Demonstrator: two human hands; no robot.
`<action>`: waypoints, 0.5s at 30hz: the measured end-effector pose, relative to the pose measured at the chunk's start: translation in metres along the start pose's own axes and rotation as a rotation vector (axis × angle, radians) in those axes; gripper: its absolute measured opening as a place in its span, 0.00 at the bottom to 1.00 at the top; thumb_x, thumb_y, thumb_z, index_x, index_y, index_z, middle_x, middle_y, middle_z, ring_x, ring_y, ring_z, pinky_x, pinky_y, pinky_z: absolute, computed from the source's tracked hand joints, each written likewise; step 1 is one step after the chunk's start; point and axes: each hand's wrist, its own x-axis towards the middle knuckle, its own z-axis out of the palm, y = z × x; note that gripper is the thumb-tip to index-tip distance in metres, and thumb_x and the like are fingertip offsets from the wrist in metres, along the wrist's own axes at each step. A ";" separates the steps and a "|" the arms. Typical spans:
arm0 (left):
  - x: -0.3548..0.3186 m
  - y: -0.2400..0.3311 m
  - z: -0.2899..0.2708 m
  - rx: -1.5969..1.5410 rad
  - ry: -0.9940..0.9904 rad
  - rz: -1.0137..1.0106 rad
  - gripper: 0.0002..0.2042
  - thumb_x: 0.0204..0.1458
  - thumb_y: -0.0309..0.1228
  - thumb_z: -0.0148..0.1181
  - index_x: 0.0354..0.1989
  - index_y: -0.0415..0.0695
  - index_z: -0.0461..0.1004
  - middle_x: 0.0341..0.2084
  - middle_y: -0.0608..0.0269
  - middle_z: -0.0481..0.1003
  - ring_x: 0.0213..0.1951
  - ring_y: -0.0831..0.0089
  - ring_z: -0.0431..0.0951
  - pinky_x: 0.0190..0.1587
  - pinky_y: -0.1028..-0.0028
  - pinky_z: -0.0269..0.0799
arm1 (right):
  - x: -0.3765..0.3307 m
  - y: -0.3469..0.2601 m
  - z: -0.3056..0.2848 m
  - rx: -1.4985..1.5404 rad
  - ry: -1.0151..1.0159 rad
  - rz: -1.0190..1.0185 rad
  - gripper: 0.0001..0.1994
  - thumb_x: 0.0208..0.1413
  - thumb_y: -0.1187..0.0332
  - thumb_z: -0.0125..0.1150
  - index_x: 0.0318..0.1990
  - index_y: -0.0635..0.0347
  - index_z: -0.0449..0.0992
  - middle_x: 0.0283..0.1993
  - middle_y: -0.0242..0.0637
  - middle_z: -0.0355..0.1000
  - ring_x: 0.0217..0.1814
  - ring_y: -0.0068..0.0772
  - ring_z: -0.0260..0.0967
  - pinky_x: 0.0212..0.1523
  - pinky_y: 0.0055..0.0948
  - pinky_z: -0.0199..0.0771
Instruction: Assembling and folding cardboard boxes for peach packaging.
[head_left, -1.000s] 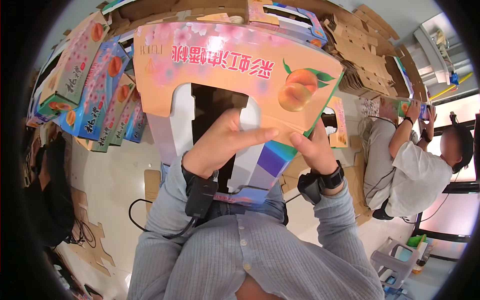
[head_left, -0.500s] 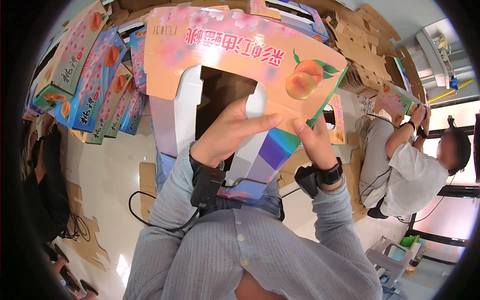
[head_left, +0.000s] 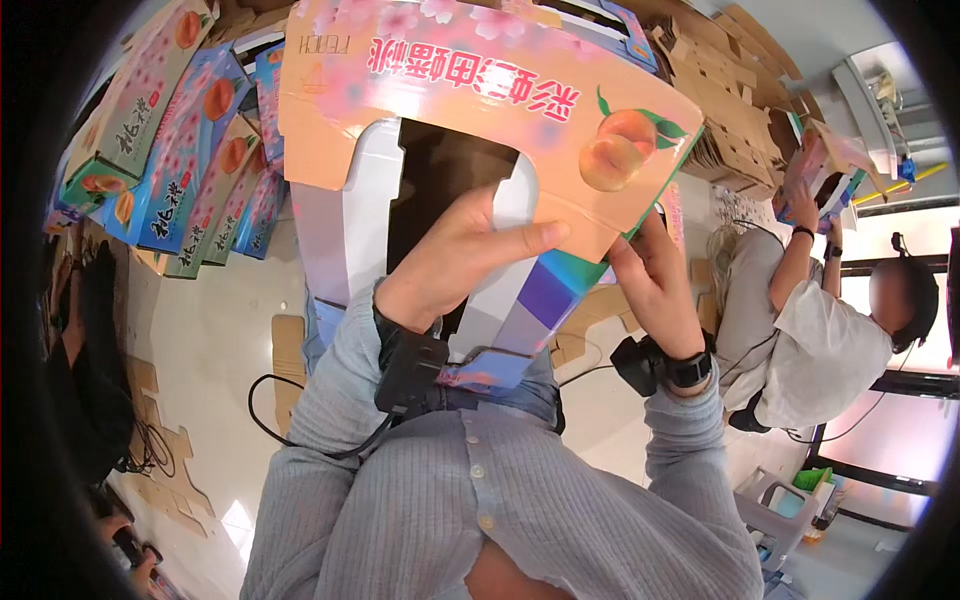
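A partly folded cardboard fruit box (head_left: 330,100) stands in front of my body. Its orange top panel carries printed blossoms and peaches, and white inner flaps frame a dark opening. My left hand (head_left: 450,255) grips the panel by the opening's right side, thumb on the orange face, fingers hidden inside the box. At the panel's right corner, my right hand (head_left: 660,285) is closed on the edge, thumb near the green and purple side, fingertips partly behind the panel. A black device is strapped to each of my wrists.
Finished-looking printed boxes (head_left: 180,160) are stacked at the left. Flat brown cardboard (head_left: 715,110) is piled at the back right. On the right a seated person (head_left: 830,330) handles another box (head_left: 825,180). A grey stool (head_left: 780,510) stands lower right; cardboard scraps lie on the floor.
My right hand has shifted right and slightly down around the panel's corner. The box has moved up a little, while my left hand keeps its hold. The other person's box has turned.
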 end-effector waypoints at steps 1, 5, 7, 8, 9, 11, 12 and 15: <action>0.000 0.000 0.000 0.000 0.001 0.001 0.19 0.60 0.32 0.62 0.57 0.38 0.72 0.51 0.62 0.77 0.52 0.76 0.75 0.56 0.72 0.69 | 0.001 0.001 -0.002 0.000 -0.002 -0.001 0.25 0.66 0.72 0.51 0.68 0.69 0.56 0.61 0.45 0.69 0.65 0.37 0.67 0.62 0.34 0.68; -0.003 0.000 0.003 0.081 -0.009 0.031 0.18 0.61 0.33 0.61 0.56 0.38 0.73 0.48 0.65 0.77 0.50 0.78 0.75 0.56 0.73 0.69 | 0.003 0.003 -0.007 0.034 -0.053 -0.006 0.26 0.65 0.72 0.53 0.67 0.69 0.56 0.61 0.45 0.68 0.67 0.37 0.65 0.63 0.35 0.68; -0.004 -0.001 0.003 0.126 -0.011 0.049 0.17 0.62 0.33 0.60 0.56 0.38 0.73 0.47 0.67 0.77 0.49 0.79 0.74 0.55 0.74 0.69 | 0.005 0.003 -0.010 0.053 -0.061 0.007 0.26 0.64 0.72 0.53 0.67 0.69 0.57 0.61 0.45 0.68 0.67 0.37 0.65 0.63 0.36 0.68; -0.004 -0.002 0.003 0.143 -0.016 0.057 0.17 0.62 0.34 0.60 0.56 0.38 0.73 0.47 0.67 0.77 0.49 0.79 0.74 0.55 0.74 0.69 | 0.007 0.002 -0.012 0.052 -0.089 0.015 0.24 0.65 0.71 0.53 0.66 0.69 0.58 0.62 0.42 0.67 0.65 0.33 0.65 0.63 0.33 0.67; -0.005 -0.003 0.003 0.159 -0.022 0.064 0.18 0.62 0.35 0.60 0.56 0.38 0.73 0.47 0.67 0.77 0.49 0.79 0.74 0.55 0.74 0.69 | 0.008 0.001 -0.013 0.051 -0.117 0.024 0.23 0.66 0.70 0.52 0.66 0.70 0.60 0.62 0.39 0.67 0.63 0.29 0.64 0.63 0.31 0.65; -0.006 0.000 0.004 0.144 -0.011 0.031 0.17 0.62 0.33 0.61 0.57 0.38 0.73 0.49 0.66 0.77 0.50 0.79 0.74 0.56 0.74 0.68 | 0.009 -0.002 -0.011 -0.023 -0.119 0.019 0.22 0.66 0.70 0.52 0.65 0.69 0.61 0.61 0.39 0.67 0.62 0.29 0.65 0.62 0.31 0.66; -0.006 0.000 0.005 0.132 0.002 0.000 0.17 0.61 0.32 0.61 0.57 0.39 0.73 0.50 0.65 0.77 0.52 0.78 0.74 0.57 0.73 0.68 | 0.008 -0.003 -0.010 -0.095 -0.123 0.011 0.22 0.66 0.70 0.51 0.64 0.69 0.61 0.60 0.39 0.68 0.60 0.29 0.66 0.61 0.31 0.66; -0.007 -0.004 0.007 0.103 0.026 0.018 0.17 0.61 0.31 0.61 0.57 0.39 0.73 0.50 0.66 0.77 0.52 0.79 0.74 0.57 0.73 0.68 | 0.006 -0.008 -0.010 -0.243 -0.145 0.018 0.19 0.67 0.70 0.48 0.63 0.69 0.63 0.56 0.40 0.69 0.57 0.31 0.66 0.59 0.31 0.67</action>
